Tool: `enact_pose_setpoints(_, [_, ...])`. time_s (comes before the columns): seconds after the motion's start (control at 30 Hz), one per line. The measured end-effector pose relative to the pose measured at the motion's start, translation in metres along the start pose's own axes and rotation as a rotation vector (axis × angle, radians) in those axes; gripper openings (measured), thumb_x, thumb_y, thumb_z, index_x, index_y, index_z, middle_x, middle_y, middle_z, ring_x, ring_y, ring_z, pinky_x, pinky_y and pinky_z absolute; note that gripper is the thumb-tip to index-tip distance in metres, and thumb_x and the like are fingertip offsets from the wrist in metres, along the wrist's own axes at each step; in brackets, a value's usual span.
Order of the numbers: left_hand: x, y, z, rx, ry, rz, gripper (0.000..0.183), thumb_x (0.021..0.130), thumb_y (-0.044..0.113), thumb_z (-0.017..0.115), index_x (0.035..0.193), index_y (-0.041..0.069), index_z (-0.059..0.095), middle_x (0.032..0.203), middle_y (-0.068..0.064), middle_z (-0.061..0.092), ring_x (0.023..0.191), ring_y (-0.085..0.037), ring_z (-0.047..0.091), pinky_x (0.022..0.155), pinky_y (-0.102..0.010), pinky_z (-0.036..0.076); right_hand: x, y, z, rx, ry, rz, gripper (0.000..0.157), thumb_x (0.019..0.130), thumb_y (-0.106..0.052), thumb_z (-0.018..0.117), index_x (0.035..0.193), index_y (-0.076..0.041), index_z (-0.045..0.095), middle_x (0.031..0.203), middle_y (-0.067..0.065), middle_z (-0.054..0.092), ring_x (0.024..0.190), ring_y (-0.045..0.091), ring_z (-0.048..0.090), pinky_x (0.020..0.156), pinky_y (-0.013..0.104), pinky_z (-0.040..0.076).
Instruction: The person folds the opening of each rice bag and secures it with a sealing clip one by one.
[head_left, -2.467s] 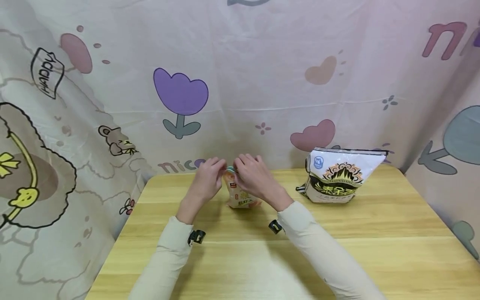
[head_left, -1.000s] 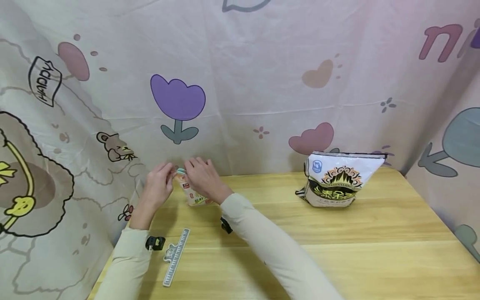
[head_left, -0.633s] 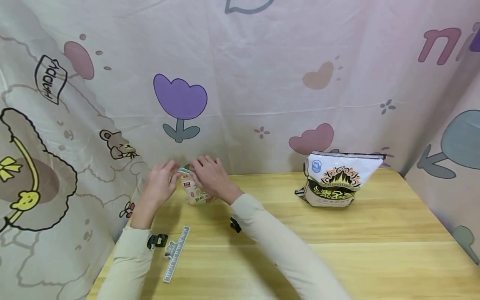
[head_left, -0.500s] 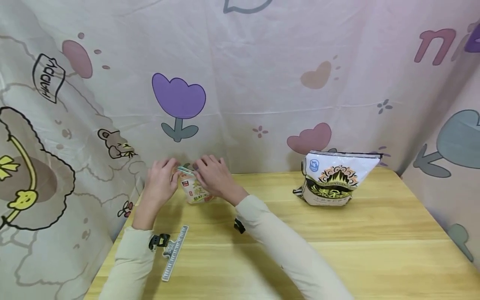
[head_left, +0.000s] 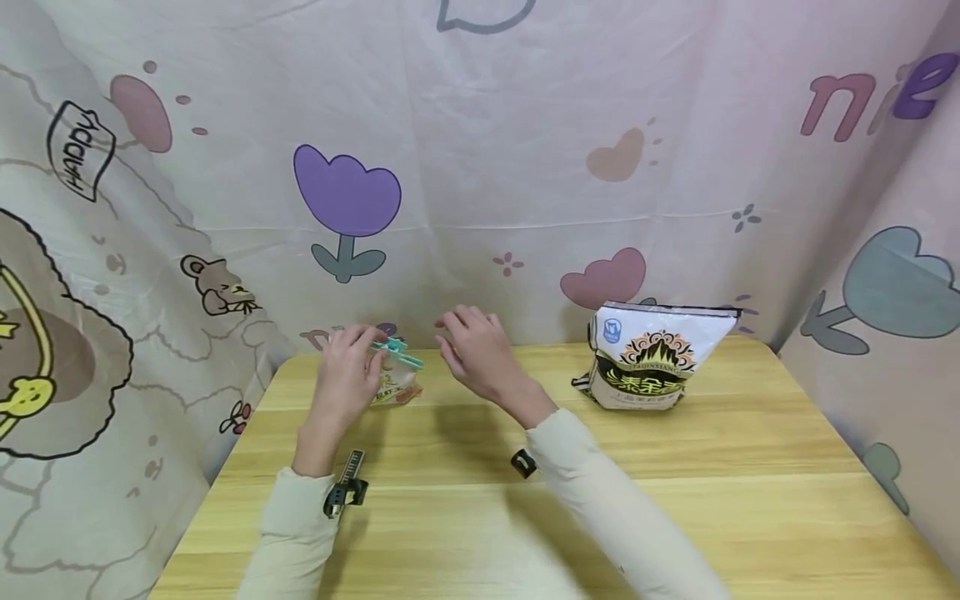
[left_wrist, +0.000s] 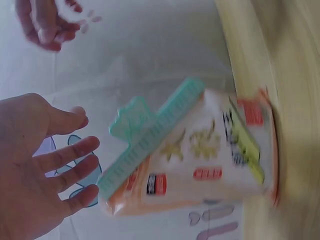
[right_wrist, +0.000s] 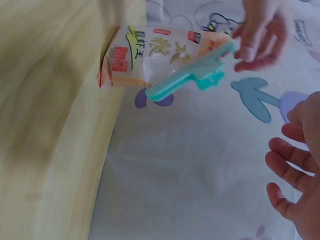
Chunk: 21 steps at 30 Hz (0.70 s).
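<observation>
A small orange-and-white food bag stands on the table at the left back. Along its folded top lies a teal bag clip, slanting in the left wrist view. My left hand is right at the clip's left end, its fingers spread loosely and not curled round anything. To the right of the bag, my right hand hovers above the table with relaxed fingers, holding nothing. In the head view the left hand hides the bag's left side.
A grey ruler-like bag clip lies on the table, partly hidden behind the left wrist camera. A large white, black and tan rice bag stands at the right back. A printed cloth hangs behind the table.
The small bag was shifted left while both hands gripped its top. Since then both hands have let go, the right one drawing away to the right, and the teal clip shows across the top.
</observation>
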<state>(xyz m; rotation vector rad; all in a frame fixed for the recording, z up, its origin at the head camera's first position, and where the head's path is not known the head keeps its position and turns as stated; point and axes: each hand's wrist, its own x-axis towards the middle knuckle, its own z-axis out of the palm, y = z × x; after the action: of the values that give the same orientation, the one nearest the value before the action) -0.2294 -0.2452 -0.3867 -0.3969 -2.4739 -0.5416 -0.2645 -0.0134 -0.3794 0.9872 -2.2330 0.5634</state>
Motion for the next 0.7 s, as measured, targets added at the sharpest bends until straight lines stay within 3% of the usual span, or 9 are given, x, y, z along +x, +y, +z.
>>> enact_pose_setpoints(0.33, [-0.006, 0.034, 0.014, -0.108, -0.005, 0.014, 0.016, 0.093, 0.002, 0.072, 0.109, 0.003, 0.068, 0.115, -0.015, 0.067, 0.105, -0.038, 0.061, 0.089, -0.054, 0.052, -0.046, 0.017, -0.032, 0.065, 0.074, 0.076, 0.019, 0.101, -0.017, 0.063, 0.115, -0.004, 0.067, 0.109, 0.007, 0.066, 0.098, 0.023, 0.062, 0.080, 0.039, 0.051])
enact_pose_setpoints(0.7, [0.009, 0.081, 0.028, -0.196, -0.033, 0.079, 0.018, 0.096, 0.003, 0.068, 0.114, 0.003, 0.070, 0.115, -0.012, 0.070, 0.107, -0.031, 0.066, 0.091, -0.045, 0.055, -0.086, 0.034, -0.076, 0.055, 0.121, 0.145, 0.022, 0.098, -0.017, 0.068, 0.117, -0.004, 0.067, 0.114, 0.010, 0.067, 0.102, 0.027, 0.061, 0.084, 0.043, 0.049])
